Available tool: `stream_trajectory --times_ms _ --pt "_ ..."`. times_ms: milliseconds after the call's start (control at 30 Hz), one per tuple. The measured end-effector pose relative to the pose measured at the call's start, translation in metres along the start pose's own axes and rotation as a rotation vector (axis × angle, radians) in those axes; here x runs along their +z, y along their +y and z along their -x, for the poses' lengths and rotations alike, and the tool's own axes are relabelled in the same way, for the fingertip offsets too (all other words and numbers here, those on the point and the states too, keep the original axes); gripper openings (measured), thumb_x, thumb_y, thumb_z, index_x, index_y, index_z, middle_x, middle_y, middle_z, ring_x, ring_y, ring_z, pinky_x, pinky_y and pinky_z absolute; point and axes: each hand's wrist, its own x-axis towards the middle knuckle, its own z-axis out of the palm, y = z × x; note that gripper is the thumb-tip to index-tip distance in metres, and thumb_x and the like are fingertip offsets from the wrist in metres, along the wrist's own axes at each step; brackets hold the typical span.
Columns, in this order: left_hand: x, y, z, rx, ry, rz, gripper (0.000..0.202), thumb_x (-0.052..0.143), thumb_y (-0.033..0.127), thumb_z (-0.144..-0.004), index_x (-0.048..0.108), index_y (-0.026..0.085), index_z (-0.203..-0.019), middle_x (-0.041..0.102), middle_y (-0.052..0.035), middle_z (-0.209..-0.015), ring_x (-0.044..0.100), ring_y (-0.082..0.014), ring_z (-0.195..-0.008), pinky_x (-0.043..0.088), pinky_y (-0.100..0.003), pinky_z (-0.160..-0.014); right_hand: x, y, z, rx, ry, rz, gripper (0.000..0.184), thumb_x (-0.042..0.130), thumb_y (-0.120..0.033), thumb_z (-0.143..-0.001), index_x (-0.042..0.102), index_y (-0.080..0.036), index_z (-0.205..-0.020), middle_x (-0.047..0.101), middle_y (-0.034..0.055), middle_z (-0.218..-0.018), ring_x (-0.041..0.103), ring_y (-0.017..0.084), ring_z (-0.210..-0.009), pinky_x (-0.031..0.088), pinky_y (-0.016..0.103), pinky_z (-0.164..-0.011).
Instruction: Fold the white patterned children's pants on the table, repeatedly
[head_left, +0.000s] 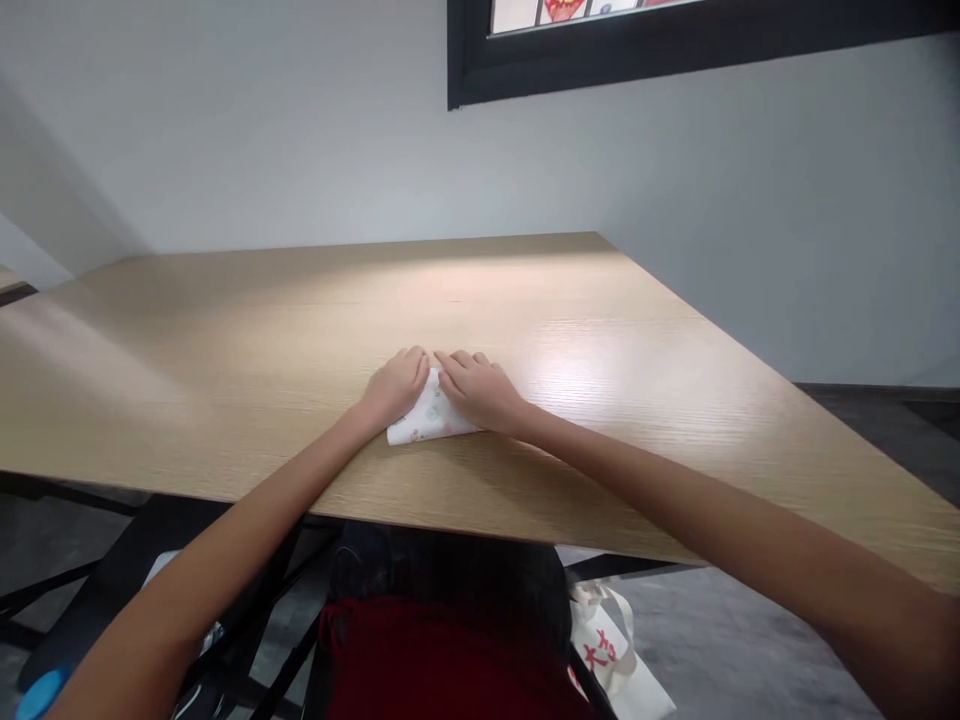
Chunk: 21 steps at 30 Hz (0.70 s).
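From here I judge the printed sheet folded but unreleased: left hand curled at its ten o'clock, right hand straighter-fingered at two, grips unclear.

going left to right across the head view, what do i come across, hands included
Blue round object → left hand → white patterned sheet → right hand → white bag with red writing.
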Motion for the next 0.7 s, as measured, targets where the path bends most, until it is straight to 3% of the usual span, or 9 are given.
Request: stream_trajectory --times_ms 100,233,333,433,533,700 --pt "0.0 -0.016 0.014 0.031 -0.015 0.112 0.034 0.026 0.029 -0.091 0.056 0.016 -0.085 0.058 -0.0079 -0.089 0.051 -0.0213 -0.092 0.039 -0.034 -0.087 0.001 0.021 0.014 -0.044 -0.011 -0.233 0.05 0.022 -0.03 -0.094 0.026 -0.015 -0.141 0.045 0.0103 -0.13 0.041 0.028 -0.113 0.036 0.043 -0.093" --pt "-0.011 -0.021 0.027 0.005 -0.017 0.302 0.043 0.022 0.038 -0.092 0.058 0.016 -0.099 0.061 -0.0056 -0.102 0.055 -0.018 -0.093 0.042 -0.03 -0.084 -0.004 0.04 0.038 0.005 0.015 -0.573 0.057 0.026 -0.04 -0.091 0.015 -0.017 -0.143 0.026 0.012 -0.141 0.024 0.027 -0.128 0.025 0.045 -0.104" --pt "-0.016 -0.02 0.028 -0.039 -0.014 0.419 0.045 0.022 0.04 -0.091 0.056 0.016 -0.108 0.06 -0.0057 -0.114 0.055 -0.0178 -0.1 0.043 -0.028 -0.084 -0.009 0.042 0.054 0.048 0.012 -0.791 0.073 0.044 -0.045 -0.083 0.006 -0.022 -0.141 0.018 0.0144 -0.141 0.032 0.03 -0.123 0.036 0.048 -0.097" --pt "-0.017 -0.016 0.032 -0.075 -0.032 0.477 0.04 0.033 0.041 -0.087 0.059 0.015 -0.104 0.062 -0.0058 -0.109 0.057 -0.0195 -0.097 0.045 -0.028 -0.08 -0.011 0.04 0.06 -0.048 -0.023 -0.803 0.089 0.062 -0.032 -0.065 0.008 -0.025 -0.136 0.019 0.0148 -0.137 0.036 0.032 -0.118 0.042 0.048 -0.091" --pt "-0.015 -0.008 0.049 -0.131 -0.014 0.485 0.036 0.042 0.04 -0.083 0.059 0.015 -0.102 0.064 -0.0059 -0.101 0.057 -0.0201 -0.09 0.044 -0.029 -0.075 -0.007 0.04 0.055 -0.034 0.067 -0.8 0.081 0.058 -0.022 -0.061 0.014 -0.023 -0.13 0.024 0.0152 -0.13 0.04 0.031 -0.112 0.045 0.048 -0.085" --pt "-0.012 0.015 0.098 -0.228 0.016 0.462 0.035 0.051 0.043 -0.08 0.057 0.017 -0.103 0.062 -0.0047 -0.094 0.055 -0.0178 -0.077 0.042 -0.028 -0.069 0.0 0.05 0.044 0.15 0.124 -0.941 0.058 0.051 -0.024 -0.072 0.021 -0.022 -0.121 0.04 0.0089 -0.105 0.055 0.018 -0.077 0.052 0.042 -0.072"
